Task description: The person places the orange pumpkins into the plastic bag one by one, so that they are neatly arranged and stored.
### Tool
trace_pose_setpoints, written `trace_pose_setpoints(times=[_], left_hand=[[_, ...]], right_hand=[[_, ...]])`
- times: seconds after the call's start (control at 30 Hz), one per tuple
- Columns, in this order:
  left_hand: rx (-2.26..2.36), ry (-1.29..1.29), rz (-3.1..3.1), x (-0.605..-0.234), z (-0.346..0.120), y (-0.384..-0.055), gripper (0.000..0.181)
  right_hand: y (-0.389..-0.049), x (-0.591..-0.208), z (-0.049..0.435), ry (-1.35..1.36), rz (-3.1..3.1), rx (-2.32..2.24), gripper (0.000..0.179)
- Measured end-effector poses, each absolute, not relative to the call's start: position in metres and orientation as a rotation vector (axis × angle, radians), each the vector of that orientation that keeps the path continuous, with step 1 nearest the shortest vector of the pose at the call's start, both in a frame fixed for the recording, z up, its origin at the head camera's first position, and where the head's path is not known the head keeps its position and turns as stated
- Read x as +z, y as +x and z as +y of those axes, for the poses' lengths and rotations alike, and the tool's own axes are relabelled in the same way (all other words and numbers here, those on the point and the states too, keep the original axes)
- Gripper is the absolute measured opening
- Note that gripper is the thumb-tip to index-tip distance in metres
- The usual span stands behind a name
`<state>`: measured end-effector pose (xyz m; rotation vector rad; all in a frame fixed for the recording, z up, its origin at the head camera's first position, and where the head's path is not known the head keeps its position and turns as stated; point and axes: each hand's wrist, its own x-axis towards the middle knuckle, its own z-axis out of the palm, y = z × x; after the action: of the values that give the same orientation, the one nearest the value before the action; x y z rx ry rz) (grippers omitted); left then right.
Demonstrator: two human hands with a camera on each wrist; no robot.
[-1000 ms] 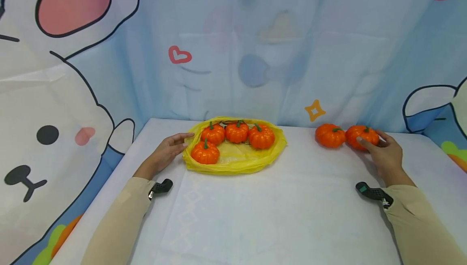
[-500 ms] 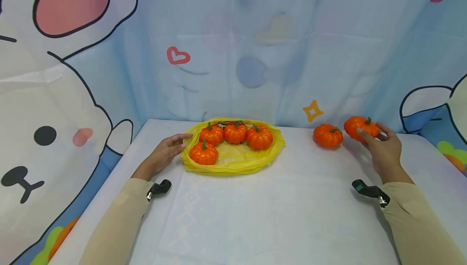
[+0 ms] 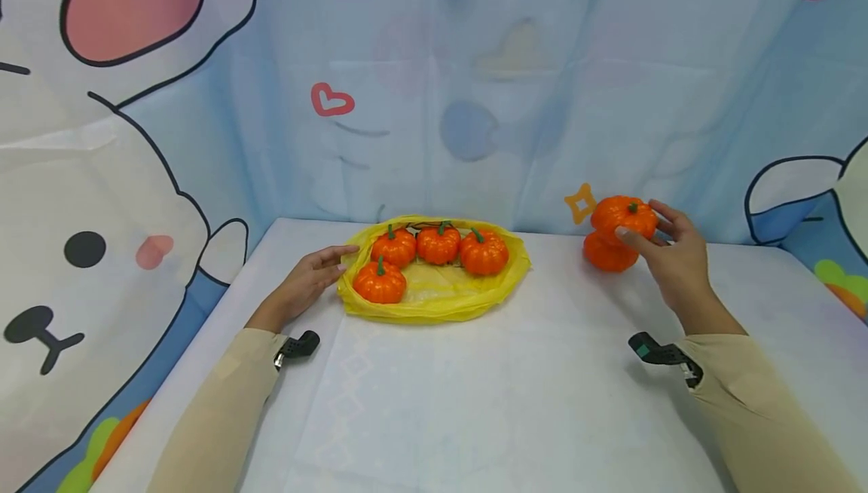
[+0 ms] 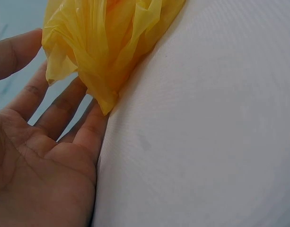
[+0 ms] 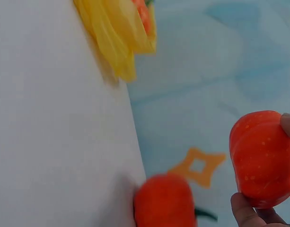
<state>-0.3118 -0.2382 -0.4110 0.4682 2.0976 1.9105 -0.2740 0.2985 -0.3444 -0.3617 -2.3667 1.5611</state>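
Left hand (image 3: 308, 282) flat on the white table (image 3: 475, 402), fingers straight, touching the yellow bag (image 3: 434, 301) with four pumpkins. Right hand (image 3: 667, 252) gripping a lifted pumpkin (image 3: 622, 214), above another pumpkin (image 3: 603, 253).

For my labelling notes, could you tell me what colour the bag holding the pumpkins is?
The bag is yellow, clearest in the head view.
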Motion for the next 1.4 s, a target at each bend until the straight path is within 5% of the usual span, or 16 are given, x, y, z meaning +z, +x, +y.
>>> trace_pose_setpoints(times=[0.67, 1.4], left_hand=[[1.894, 0.442, 2.116, -0.412, -0.240, -0.312, 0.049], [1.883, 0.432, 2.128, -0.409, -0.238, -0.311, 0.049]], right_hand=[[-0.265, -0.360, 0.137, 0.451, -2.668, 1.593, 0.073], [-0.283, -0.388, 0.082, 0.487, -2.783, 1.610, 0.066]])
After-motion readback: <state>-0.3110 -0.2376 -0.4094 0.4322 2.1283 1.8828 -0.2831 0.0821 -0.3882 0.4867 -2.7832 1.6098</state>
